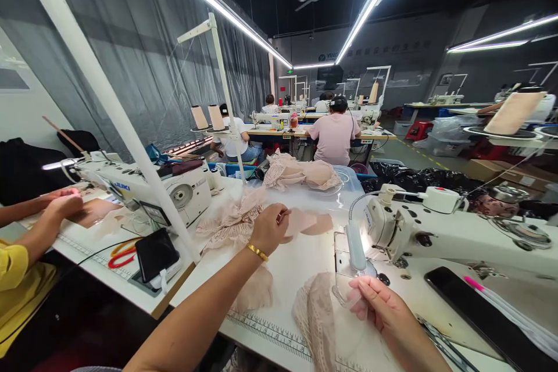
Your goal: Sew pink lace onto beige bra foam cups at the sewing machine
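My left hand [269, 228], a gold bracelet at its wrist, reaches across the white sewing table. Its fingers are pinched at the edge of a thin beige fabric piece [303, 222], which looks blurred. Beside it lies a heap of beige lace fabric [233, 218]. My right hand [377, 302] is closed, thumb against forefinger, on a small sheer fabric piece [353, 299] just in front of the sewing machine [392, 226]. Another lace piece [316, 317] hangs over the table's front edge, left of that hand. Under my left forearm lies more pale fabric [255, 290].
A black phone [479, 314] and a pink-tipped pen [473, 283] rest on the machine bed at right. Behind the table, more lace fabric [300, 171] sits on a clear plastic bin [349, 180]. At left, a co-worker's hands [65, 206] work at another machine [148, 186].
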`<action>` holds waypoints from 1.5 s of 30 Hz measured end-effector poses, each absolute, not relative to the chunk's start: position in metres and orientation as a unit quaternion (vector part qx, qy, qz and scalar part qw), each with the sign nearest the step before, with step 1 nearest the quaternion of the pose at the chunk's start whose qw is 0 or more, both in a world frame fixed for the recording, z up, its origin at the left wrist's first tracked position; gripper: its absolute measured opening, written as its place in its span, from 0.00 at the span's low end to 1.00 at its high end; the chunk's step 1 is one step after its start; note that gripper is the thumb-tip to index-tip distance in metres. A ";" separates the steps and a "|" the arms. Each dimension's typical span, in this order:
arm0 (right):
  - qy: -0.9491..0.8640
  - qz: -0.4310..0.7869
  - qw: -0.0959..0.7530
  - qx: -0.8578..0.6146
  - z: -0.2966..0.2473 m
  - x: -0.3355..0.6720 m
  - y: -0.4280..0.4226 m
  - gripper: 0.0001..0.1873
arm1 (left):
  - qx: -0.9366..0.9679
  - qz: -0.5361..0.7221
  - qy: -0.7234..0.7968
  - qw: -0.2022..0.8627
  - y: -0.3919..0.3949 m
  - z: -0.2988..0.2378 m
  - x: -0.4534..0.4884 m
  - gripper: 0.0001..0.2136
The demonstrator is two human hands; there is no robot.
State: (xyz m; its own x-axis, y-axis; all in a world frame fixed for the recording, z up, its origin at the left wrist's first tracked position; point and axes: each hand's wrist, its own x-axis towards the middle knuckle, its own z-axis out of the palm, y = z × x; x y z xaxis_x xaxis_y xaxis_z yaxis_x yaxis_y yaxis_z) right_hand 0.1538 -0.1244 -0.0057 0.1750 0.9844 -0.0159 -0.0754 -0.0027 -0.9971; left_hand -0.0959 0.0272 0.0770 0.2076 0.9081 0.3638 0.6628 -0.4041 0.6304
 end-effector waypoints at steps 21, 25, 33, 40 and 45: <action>-0.704 0.279 0.432 -0.490 0.030 0.163 -0.152 0.14 | 0.871 0.041 0.176 0.456 -0.030 0.095 -0.048 0.14; -0.699 0.021 0.516 -0.494 0.026 0.164 -0.150 0.09 | 0.893 0.157 0.236 0.350 -0.019 0.101 -0.049 0.08; -0.817 -0.085 0.352 -0.449 -0.002 0.172 -0.111 0.18 | 0.986 0.085 0.128 -0.060 -0.029 0.065 -0.070 0.08; -0.878 -0.055 0.274 -0.389 -0.004 0.212 -0.088 0.16 | 0.991 0.071 0.070 -0.094 -0.006 0.028 -0.019 0.06; -0.870 -0.071 0.289 -0.393 -0.018 0.231 -0.094 0.27 | 0.988 0.081 0.102 -0.077 0.005 -0.002 -0.004 0.09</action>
State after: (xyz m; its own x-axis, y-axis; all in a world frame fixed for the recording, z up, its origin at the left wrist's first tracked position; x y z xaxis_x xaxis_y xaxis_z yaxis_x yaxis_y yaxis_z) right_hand 0.2308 -0.0940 -0.0181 -0.5246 0.6428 0.5582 0.7246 0.6813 -0.1035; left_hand -0.0040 0.0052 -0.0016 0.9660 0.1894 0.1760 0.2144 -0.9672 -0.1360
